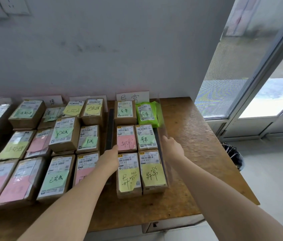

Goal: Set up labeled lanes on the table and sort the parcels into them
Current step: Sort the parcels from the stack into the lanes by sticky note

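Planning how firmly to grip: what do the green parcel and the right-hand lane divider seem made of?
Green parcel: soft plastic bag, likely, glossy and wrinkled. Divider: clear rigid sheet, probably acrylic; the table shows through it.

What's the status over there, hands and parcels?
Left hand flat beside the black divider, right hand touching the clear divider. Six parcels lined up between them, one a green bag. Nothing in the way.
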Motion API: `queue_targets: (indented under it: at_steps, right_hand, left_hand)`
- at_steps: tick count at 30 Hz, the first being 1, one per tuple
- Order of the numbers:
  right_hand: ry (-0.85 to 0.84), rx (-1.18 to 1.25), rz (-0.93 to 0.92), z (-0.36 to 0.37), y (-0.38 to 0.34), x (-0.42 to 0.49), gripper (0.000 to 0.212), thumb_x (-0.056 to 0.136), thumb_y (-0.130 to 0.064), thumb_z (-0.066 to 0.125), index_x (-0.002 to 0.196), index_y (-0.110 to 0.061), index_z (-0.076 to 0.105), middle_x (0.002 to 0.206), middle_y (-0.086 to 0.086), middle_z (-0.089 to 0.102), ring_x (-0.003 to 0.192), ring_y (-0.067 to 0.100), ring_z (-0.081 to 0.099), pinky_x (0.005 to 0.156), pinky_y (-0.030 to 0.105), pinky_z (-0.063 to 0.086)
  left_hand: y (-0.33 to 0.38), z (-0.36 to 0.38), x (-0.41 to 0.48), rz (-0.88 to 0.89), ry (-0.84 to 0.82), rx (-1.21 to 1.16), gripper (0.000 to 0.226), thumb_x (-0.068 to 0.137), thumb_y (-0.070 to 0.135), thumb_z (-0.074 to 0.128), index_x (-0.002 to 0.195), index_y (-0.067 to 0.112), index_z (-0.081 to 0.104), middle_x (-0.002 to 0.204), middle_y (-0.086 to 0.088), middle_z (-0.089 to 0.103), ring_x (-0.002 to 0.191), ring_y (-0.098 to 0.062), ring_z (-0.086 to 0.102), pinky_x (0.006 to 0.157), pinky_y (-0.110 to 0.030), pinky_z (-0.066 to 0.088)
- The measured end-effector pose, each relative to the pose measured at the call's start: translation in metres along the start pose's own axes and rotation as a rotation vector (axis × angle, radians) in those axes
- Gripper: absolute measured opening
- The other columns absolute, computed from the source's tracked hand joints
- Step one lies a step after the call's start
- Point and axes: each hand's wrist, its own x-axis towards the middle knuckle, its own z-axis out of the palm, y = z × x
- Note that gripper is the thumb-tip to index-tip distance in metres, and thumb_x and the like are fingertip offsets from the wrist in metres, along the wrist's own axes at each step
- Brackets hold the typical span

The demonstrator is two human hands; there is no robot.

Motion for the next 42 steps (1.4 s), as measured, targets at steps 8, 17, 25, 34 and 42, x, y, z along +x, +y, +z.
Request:
queue_targets:
  at_steps: [8,17,25,34,42]
  right_hand:
    - [0.022,-0.039,-0.026,0.001,0.003,0.009,0.026,0.09,0.006,0.043,0.113,-0.006,0.047,0.112,0.014,0.053,0.09,0.033,0.056,0.067,0.034,0.043]
    - [0.012,-0.038,-0.036,0.001,0.006,0.014,0.021,0.09,0.005,0.044,0.105,-0.008,0.046,0.113,0.013,0.052,0.081,0.028,0.048,0.067,0.034,0.047]
    - [-0.001,-0.161,-0.059,-0.012,0.005,0.009,0.035,0.09,-0.001,0.049,0.122,-0.015,0.046,0.133,0.014,0.037,0.118,0.037,0.045,0.08,0.041,0.048]
    - [0.108,-0.23,-0.229,-0.04,-0.021,0.021,0.033,0.095,-0.013,0.046,0.128,-0.018,0.051,0.136,0.011,0.043,0.126,0.034,0.043,0.088,0.042,0.047]
    - [0.114,-0.239,-0.4,-0.046,-0.066,0.029,0.028,0.097,-0.02,0.045,0.124,-0.017,0.054,0.123,0.009,0.054,0.113,0.031,0.052,0.079,0.039,0.05]
  left_hand:
    - [0.0,0.005,0.003,-0.042,-0.007,0.014,0.071,0.093,0.015,0.053,0.151,0.015,0.012,0.117,-0.009,0.059,0.097,-0.021,0.062,0.079,-0.033,0.056]
    - [0.003,0.01,0.004,-0.07,0.025,0.043,0.072,0.096,0.014,0.049,0.152,0.015,0.005,0.117,-0.009,0.058,0.095,-0.018,0.062,0.074,-0.03,0.055]
    - [0.0,-0.002,0.008,-0.026,-0.003,-0.048,0.07,0.085,0.028,0.06,0.146,0.032,0.025,0.113,-0.003,0.06,0.088,-0.016,0.06,0.071,-0.032,0.054]
    - [0.011,-0.046,-0.005,0.033,0.098,-0.04,0.051,0.091,0.023,0.054,0.139,0.018,0.038,0.128,-0.01,0.046,0.11,-0.025,0.055,0.082,-0.034,0.05]
    - [-0.012,-0.079,-0.017,-0.011,0.223,0.0,0.049,0.093,0.025,0.05,0.141,0.024,0.039,0.134,-0.002,0.052,0.117,-0.02,0.053,0.082,-0.034,0.046]
